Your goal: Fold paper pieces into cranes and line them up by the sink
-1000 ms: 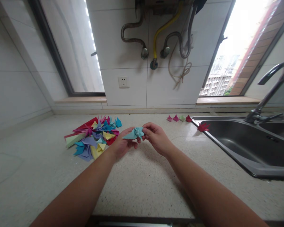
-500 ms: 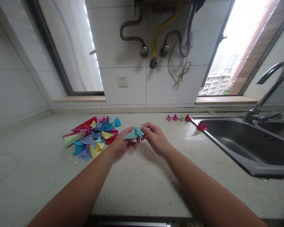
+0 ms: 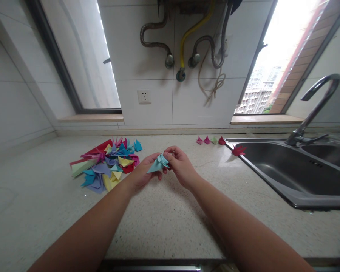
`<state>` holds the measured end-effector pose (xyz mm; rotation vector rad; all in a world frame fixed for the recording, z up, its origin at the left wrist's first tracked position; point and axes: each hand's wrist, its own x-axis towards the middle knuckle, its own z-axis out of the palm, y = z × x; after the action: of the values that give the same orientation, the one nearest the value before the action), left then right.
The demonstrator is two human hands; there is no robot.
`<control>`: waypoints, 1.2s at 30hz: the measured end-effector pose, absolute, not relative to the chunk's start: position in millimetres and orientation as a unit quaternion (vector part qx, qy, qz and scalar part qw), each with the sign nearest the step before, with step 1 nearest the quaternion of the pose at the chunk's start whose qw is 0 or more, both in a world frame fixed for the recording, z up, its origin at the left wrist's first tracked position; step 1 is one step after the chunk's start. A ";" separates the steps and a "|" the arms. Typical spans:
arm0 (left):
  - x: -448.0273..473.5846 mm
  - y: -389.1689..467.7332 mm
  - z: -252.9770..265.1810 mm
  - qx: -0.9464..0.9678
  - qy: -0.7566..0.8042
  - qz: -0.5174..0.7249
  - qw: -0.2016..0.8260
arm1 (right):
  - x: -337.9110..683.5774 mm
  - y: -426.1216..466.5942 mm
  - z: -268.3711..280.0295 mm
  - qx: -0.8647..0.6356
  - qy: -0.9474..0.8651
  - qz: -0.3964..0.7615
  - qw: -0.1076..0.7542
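Both my hands grip a light-blue folded origami paper point(image 3: 159, 163) above the speckled countertop point(image 3: 164, 219). My left hand point(image 3: 144, 173) supports it from the left, fingers curled beneath, partly hidden by the paper. On its upper right side, my right hand point(image 3: 181, 165) pinches the paper between thumb and fingers. One pointed end sticks out toward the lower left. Left of my hands lies a pile of colourful folded papers point(image 3: 102, 168) in red, pink, blue, purple, yellow and pale green.
Along the back right stand several small origami pieces, including a pale green one point(image 3: 214, 140). A larger red origami piece point(image 3: 239, 151) sits at the rim of the steel sink point(image 3: 268, 185). A faucet point(image 3: 314, 109) rises behind it. A wall socket point(image 3: 144, 97) and pipes are at the back.
The light-blue paper has turned in my hands, its pointed end now tilting further down to the left. The whole view has shifted slightly.
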<state>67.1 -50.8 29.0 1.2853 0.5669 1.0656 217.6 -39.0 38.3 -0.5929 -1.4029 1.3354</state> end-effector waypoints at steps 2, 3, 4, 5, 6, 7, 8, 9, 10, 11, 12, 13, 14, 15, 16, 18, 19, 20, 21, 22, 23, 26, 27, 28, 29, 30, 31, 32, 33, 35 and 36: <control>67.7 -50.4 28.0 0.561 0.247 0.470 0.636 | 216.7 -39.6 38.2 -0.249 -0.591 0.553 0.532; 67.9 -50.1 27.6 0.562 0.246 0.471 0.634 | 216.3 -39.9 38.2 -0.251 -0.592 0.549 0.533; 68.0 -49.8 27.3 0.563 0.247 0.472 0.632 | 215.9 -40.0 38.2 -0.253 -0.595 0.545 0.534; 68.0 -49.5 26.9 0.564 0.248 0.472 0.630 | 215.8 -40.0 38.3 -0.256 -0.598 0.541 0.533; 67.9 -49.2 26.4 0.566 0.250 0.472 0.628 | 215.9 -40.0 38.4 -0.259 -0.602 0.536 0.532; 67.7 -48.7 25.9 0.567 0.251 0.473 0.626 | 216.3 -39.9 38.7 -0.260 -0.608 0.529 0.531; 67.6 -48.3 25.2 0.568 0.251 0.473 0.625 | 216.9 -39.7 38.9 -0.261 -0.614 0.522 0.532; 67.5 -47.8 24.5 0.569 0.251 0.473 0.624 | 217.8 -39.3 39.3 -0.260 -0.621 0.513 0.532; 67.4 -47.3 23.9 0.571 0.251 0.472 0.623 | 218.9 -38.9 39.6 -0.258 -0.628 0.504 0.534; 67.3 -47.0 23.4 0.572 0.252 0.470 0.623 | 220.2 -38.2 39.8 -0.258 -0.634 0.493 0.537; 67.1 -46.7 23.3 0.573 0.252 0.469 0.623 | 221.5 -37.3 39.9 -0.259 -0.638 0.483 0.541; 67.0 -46.6 23.4 0.574 0.251 0.468 0.624 | 222.9 -36.2 39.9 -0.262 -0.638 0.474 0.548; 66.7 -46.6 23.8 0.574 0.249 0.468 0.624 | 224.2 -34.8 39.7 -0.265 -0.632 0.469 0.557; 66.3 -46.7 24.4 0.574 0.248 0.471 0.623 | 225.4 -33.4 39.4 -0.267 -0.622 0.469 0.568; 65.9 -46.9 25.3 0.573 0.247 0.475 0.621 | 226.5 -32.1 39.2 -0.263 -0.609 0.474 0.580; 64.9 -47.5 27.1 0.569 0.248 0.485 0.616 | 228.1 -30.2 39.2 -0.244 -0.587 0.498 0.590; 64.5 -47.7 27.9 0.567 0.249 0.489 0.614 | 228.7 -29.8 39.6 -0.234 -0.583 0.509 0.589; 64.2 -47.9 28.7 0.567 0.250 0.492 0.612 | 229.2 -29.8 40.2 -0.226 -0.583 0.517 0.585; 64.1 -48.1 29.3 0.567 0.251 0.493 0.611 | 229.5 -30.2 41.0 -0.221 -0.585 0.521 0.581; 64.1 -48.1 29.8 0.567 0.253 0.492 0.610 | 229.7 -30.8 41.9 -0.220 -0.588 0.522 0.577; 64.1 -47.9 30.0 0.567 0.255 0.492 0.609 | 229.9 -31.5 42.8 -0.220 -0.591 0.522 0.575; 64.0 -46.2 29.3 0.555 0.281 0.497 0.605 | 230.6 -32.6 44.5 -0.221 -0.600 0.513 0.573; 63.7 -45.3 28.8 0.542 0.293 0.503 0.606 | 230.9 -32.4 44.5 -0.223 -0.603 0.504 0.576; 63.2 -44.5 28.3 0.527 0.302 0.511 0.608 | 231.3 -31.9 44.2 -0.226 -0.607 0.490 0.583; 62.6 -43.7 27.9 0.512 0.305 0.518 0.613 | 231.7 -31.1 43.7 -0.231 -0.612 0.470 0.593; 62.1 -43.1 27.7 0.501 0.300 0.522 0.622 | 232.1 -30.3 43.0 -0.238 -0.618 0.447 0.601; 61.6 -42.8 27.7 0.496 0.290 0.524 0.629 | 232.5 -29.4 42.2 -0.245 -0.626 0.423 0.608; 61.3 -42.8 27.9 0.501 0.279 0.522 0.632 | 232.8 -28.7 41.6 -0.251 -0.634 0.401 0.612; 61.3 -43.0 28.3 0.513 0.273 0.518 0.627 | 233.0 -28.2 41.1 -0.255 -0.641 0.384 0.614; 61.9 -43.8 29.6 0.545 0.278 0.511 0.604 | 233.1 -27.8 40.8 -0.254 -0.649 0.370 0.615; 62.4 -44.3 30.2 0.556 0.287 0.509 0.591 | 233.1 -27.9 41.0 -0.250 -0.648 0.373 0.615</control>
<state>62.4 -44.3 30.2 1.2944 0.6689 1.1850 233.1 -27.9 41.0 -0.5772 -1.4937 0.8589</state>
